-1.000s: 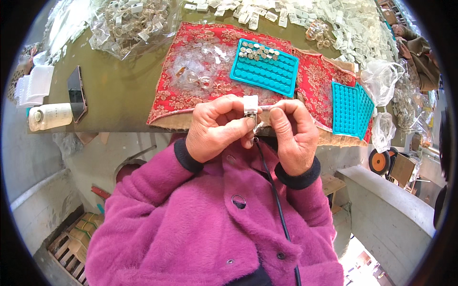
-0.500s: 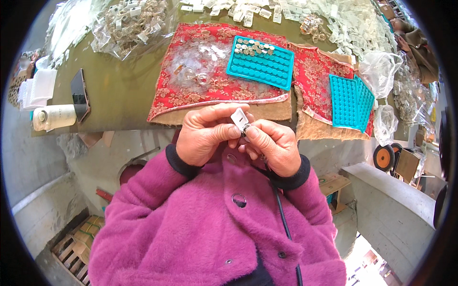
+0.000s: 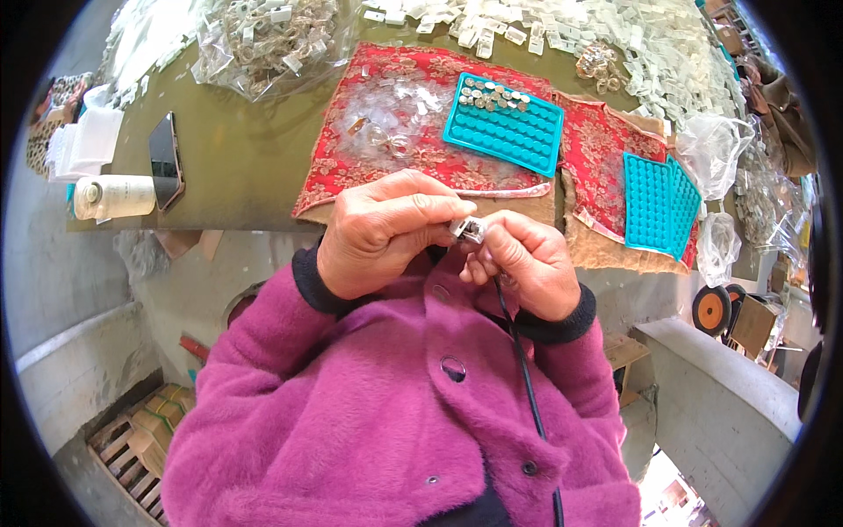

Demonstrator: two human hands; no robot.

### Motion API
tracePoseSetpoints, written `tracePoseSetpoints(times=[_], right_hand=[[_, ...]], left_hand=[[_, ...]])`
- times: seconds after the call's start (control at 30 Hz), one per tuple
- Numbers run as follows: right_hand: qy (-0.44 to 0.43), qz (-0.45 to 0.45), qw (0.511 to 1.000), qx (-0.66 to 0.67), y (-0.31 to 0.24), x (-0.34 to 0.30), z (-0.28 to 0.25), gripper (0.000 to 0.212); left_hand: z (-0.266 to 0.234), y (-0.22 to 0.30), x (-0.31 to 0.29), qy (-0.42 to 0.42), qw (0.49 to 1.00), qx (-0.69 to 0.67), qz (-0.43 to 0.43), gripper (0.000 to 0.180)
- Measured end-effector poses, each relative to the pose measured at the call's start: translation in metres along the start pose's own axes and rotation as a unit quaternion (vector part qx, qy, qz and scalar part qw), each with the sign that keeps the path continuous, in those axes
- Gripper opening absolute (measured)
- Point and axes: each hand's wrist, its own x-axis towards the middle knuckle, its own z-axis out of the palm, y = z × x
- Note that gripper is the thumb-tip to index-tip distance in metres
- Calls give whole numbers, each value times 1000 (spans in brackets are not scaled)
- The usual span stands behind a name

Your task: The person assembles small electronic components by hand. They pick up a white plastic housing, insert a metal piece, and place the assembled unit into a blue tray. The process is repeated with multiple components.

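Note:
Close in front of my chest, both hands meet at a small white plastic casing [image 3: 467,230] that shows a shiny metal part inside. My left hand [image 3: 376,230] pinches its left end between thumb and fingers. On its right side the thumb and index finger of my right hand [image 3: 531,262] are pressed together against the casing; anything else between them is too small to make out. Beyond my hands lies a teal tray [image 3: 518,145] with rows of round pockets, holding small round silver discs [image 3: 492,94] along its far side.
Red floral cloth [image 3: 338,171] covers part of the green table [image 3: 255,149], with clear plastic bits on it. Two overlapping teal trays [image 3: 648,206] lie right. Piles of white casings [image 3: 562,35] fill the far side. A phone [image 3: 165,161] and a bottle [image 3: 114,196] stand left.
The casing has turned from standing with its slotted flat face showing to lying tilted with its inside visible. My left fingers have shifted onto its upper left end. The whole view has shifted slightly.

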Motion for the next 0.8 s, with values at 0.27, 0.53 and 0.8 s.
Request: tracePoseSetpoints(times=[0.27,0.53,0.8], right_hand=[[-25,-29,984,-176,-20,-8,8,11],[-14,-184,931,-315,-17,19,9,10],[142,-316,661,-665,-4,73,7,19]], left_hand=[[6,0,-12,-8,1000,19,22,34],[6,-15,-24,60,998,4,-15,33],[-18,-22,-31,123,920,-320,-191,26]])
